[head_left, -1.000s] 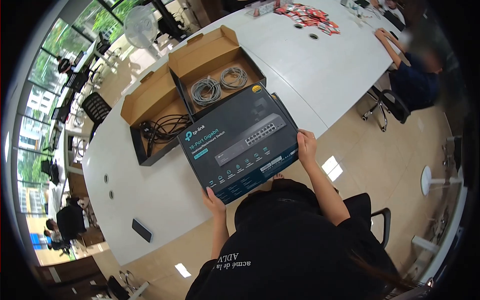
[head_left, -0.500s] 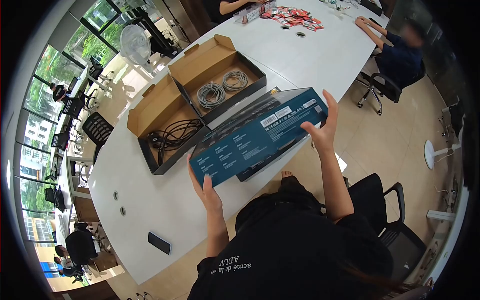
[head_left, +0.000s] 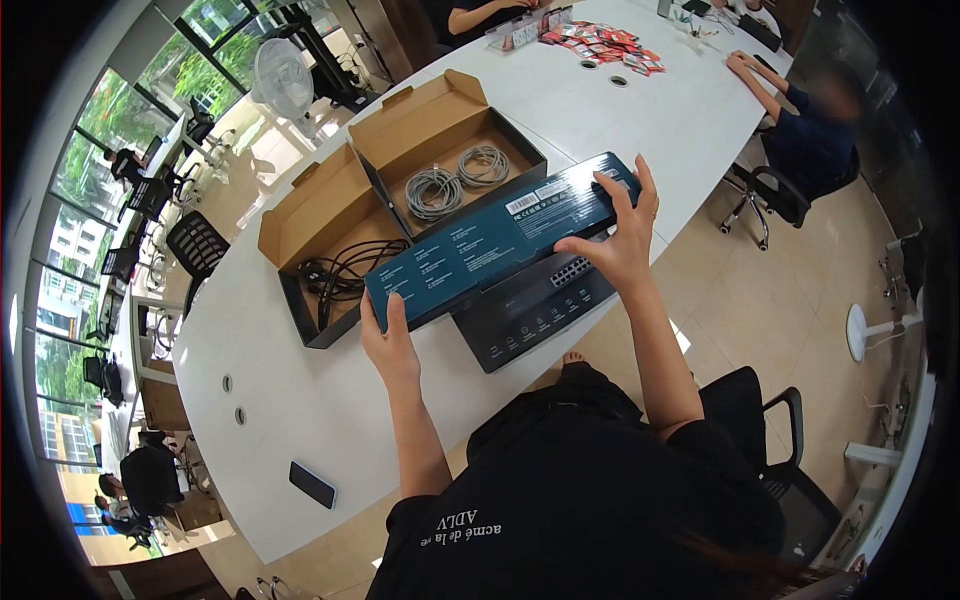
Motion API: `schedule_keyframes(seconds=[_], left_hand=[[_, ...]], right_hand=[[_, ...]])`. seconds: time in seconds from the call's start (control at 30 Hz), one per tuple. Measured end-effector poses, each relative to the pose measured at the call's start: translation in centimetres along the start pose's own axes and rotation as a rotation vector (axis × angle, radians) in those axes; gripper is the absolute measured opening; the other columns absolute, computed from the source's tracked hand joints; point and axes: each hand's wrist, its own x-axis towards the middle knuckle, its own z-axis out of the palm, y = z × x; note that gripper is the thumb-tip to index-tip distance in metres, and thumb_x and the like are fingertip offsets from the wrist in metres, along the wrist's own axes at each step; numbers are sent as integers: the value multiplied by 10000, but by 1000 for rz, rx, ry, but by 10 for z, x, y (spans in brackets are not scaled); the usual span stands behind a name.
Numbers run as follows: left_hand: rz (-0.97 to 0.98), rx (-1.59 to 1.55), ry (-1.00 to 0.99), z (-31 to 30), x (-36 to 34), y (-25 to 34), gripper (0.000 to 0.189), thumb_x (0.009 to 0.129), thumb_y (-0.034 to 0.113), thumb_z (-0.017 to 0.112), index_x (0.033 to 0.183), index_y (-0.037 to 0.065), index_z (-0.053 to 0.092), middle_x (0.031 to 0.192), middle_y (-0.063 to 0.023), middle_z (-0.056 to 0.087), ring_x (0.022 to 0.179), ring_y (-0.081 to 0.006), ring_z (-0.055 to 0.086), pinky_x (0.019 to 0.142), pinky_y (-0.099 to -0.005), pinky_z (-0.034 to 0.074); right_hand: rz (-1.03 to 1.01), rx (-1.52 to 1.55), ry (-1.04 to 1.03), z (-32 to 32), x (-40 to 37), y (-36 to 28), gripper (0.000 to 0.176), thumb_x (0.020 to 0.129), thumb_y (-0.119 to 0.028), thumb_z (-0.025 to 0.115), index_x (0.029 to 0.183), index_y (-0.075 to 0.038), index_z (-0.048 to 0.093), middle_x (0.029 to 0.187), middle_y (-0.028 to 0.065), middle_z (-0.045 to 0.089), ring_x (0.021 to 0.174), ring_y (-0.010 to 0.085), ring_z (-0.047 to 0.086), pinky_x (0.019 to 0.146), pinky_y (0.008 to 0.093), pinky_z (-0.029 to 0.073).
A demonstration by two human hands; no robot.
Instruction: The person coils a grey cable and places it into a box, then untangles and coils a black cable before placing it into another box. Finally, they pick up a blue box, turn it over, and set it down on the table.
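A long teal cardboard box point(head_left: 470, 255) with white print and a barcode is held up between my hands, tilted with its right end higher. My left hand point(head_left: 392, 350) grips its left end, thumb on the printed side. At the right end my right hand point(head_left: 628, 240) holds it, thumb at the lower edge and fingers at the upper edge. Partly hidden below it, a black box point(head_left: 525, 325) printed with a row of ports and small icons lies near the table's edge.
Behind are two opened boxes, one with black cables point(head_left: 345, 275), one with coiled grey cables point(head_left: 433, 193). A phone point(head_left: 312, 485) lies on the white table point(head_left: 270, 400). Red packets point(head_left: 605, 48) lie at the far end, near two people. An office chair point(head_left: 745, 425) stands at right.
The teal box has turned and moved slightly left, so more of the black box below shows. My right hand's fingers have shifted onto the teal box's upper edge.
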Motion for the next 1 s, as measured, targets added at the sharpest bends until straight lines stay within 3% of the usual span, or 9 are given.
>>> schedule_keyframes(seconds=[0.27, 0.37, 0.47, 0.5, 0.7, 0.8, 0.83, 0.93, 1.0], left_hand=[[-55, -32, 78, 10, 14, -5, 503, 823, 257, 598, 1165, -85, 460, 1029, -126, 560, 950, -167, 521, 865, -251, 376], [-46, -148, 44, 10, 14, -6, 487, 811, 212, 607, 1172, -80, 459, 1033, -124, 559, 959, -163, 518, 871, -251, 372], [-61, -133, 49, 10, 10, -7, 462, 812, 193, 604, 1165, -73, 467, 1036, -117, 558, 959, -158, 515, 875, -253, 369], [-58, -138, 57, 10, 9, -7, 455, 813, 188, 601, 1165, -68, 468, 1038, -113, 557, 960, -156, 513, 876, -256, 368], [-84, -166, 106, 17, 8, -6, 437, 817, 153, 583, 1190, -40, 459, 1056, -98, 546, 974, -153, 503, 890, -265, 361], [-38, -174, 130, 19, -9, -8, 437, 806, 120, 567, 1196, -41, 454, 1052, -96, 548, 967, -152, 504, 904, -265, 349], [-60, -175, 93, 17, -21, -11, 485, 799, 106, 546, 1238, -42, 403, 1144, -111, 500, 1033, -165, 475, 936, -279, 329], [154, -135, 60, 20, -56, -31, 553, 847, 174, 513, 1314, -26, 294, 1243, -117, 423, 1107, -178, 432, 967, -306, 296], [108, -165, 105, 18, -83, -68, 598, 814, 225, 549, 1298, -26, 304, 1282, -125, 375, 1156, -201, 387, 973, -323, 300]], right_hand=[[-131, -19, -25, 10, 15, 7, 772, 501, -558, 752, 1105, -104, 593, 1340, 243, 233, 1198, 382, 272, 986, 449, 231], [-97, -40, -94, 9, 16, 28, 805, 564, -495, 753, 1207, -73, 513, 1365, 254, 193, 1206, 390, 283, 985, 447, 251], [218, 188, -148, -1, 23, 14, 865, 606, -447, 744, 1270, -5, 409, 1371, 261, 184, 1194, 413, 305, 960, 439, 308], [207, 156, -209, 0, 24, 18, 959, 604, -450, 748, 1293, 61, 318, 1344, 259, 246, 1167, 387, 366, 922, 395, 368], [257, 187, -411, -10, 40, 18, 969, 615, -405, 756, 1288, 100, 276, 1192, 226, 443, 1075, 291, 482, 879, 332, 396], [138, 344, -321, -10, 27, 40, 941, 626, -340, 762, 1286, 110, 264, 1138, 217, 479, 1032, 297, 507, 860, 332, 402], [125, 368, -291, -16, 20, 41, 922, 630, -289, 766, 1286, 113, 258, 1122, 222, 488, 1004, 300, 522, 859, 323, 402], [68, 348, -312, -30, -15, 64, 1014, 610, -293, 787, 1316, 105, 177, 1213, 248, 410, 1097, 340, 455, 911, 364, 365], [80, 391, -313, -34, -49, 83, 1075, 592, -289, 801, 1328, 97, 120, 1254, 258, 358, 1136, 355, 412, 942, 385, 333]])
